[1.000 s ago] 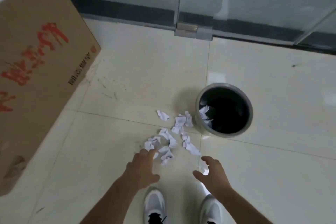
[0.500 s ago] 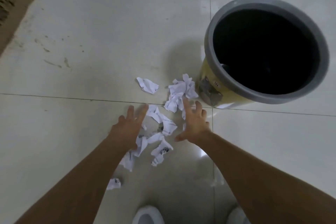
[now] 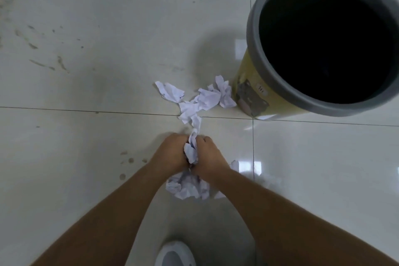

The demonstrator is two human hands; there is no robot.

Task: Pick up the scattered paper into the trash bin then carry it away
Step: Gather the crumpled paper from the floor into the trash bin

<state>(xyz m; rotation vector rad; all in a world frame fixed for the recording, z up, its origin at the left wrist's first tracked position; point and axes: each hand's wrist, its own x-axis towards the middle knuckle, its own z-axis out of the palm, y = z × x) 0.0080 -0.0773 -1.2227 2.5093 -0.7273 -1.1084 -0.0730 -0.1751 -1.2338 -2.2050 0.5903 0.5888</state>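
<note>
My left hand (image 3: 170,153) and right hand (image 3: 208,157) were pressed together on the floor (image 3: 86,157), both closed around a wad of paper (image 3: 191,153), with loose scraps (image 3: 203,99) lying beyond them beside the bin (image 3: 257,84).

Indoor room (home or office unclear), glossy pale floor tiles (image 3: 108,28), trash bin (image 3: 257,54)
</note>
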